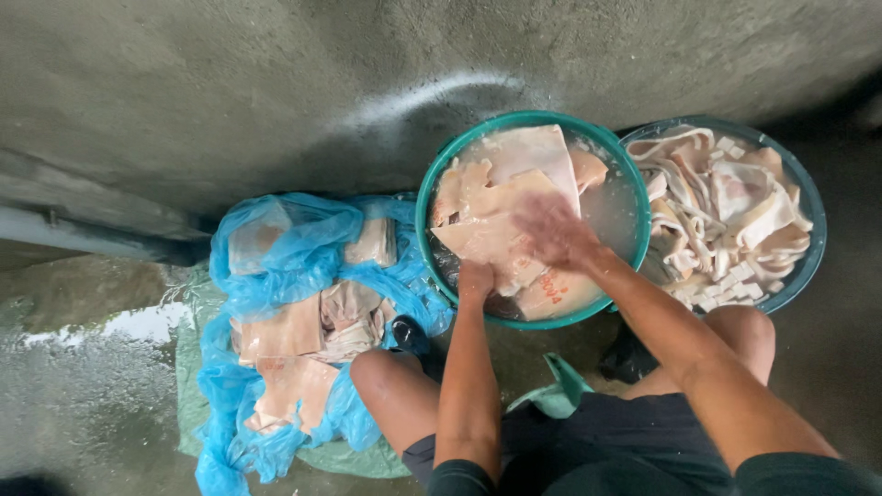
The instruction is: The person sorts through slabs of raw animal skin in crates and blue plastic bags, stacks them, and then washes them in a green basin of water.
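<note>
Pale pork skin (496,234) (wet, in the green basin (432,241)) lies under both hands' grip.

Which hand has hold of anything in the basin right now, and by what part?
The left hand grips the near edge of a pale meat slab in the green basin. The right hand is blurred; its hold cannot be told.

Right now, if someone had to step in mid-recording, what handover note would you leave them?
Left hand: in the green basin, resting on the pale pork skin sheets near the front rim; grip not clear.
Right hand: blurred with motion, over the sheets in the same cloudy water; I cannot tell if it grips.
Blue basin, right: piled with cut skin strips and small squares.
Blue plastic bag, left, on the wet floor: more skin sheets, seemingly not yet washed.
Done: some strips cut. Left: bagged and soaking sheets.
</note>
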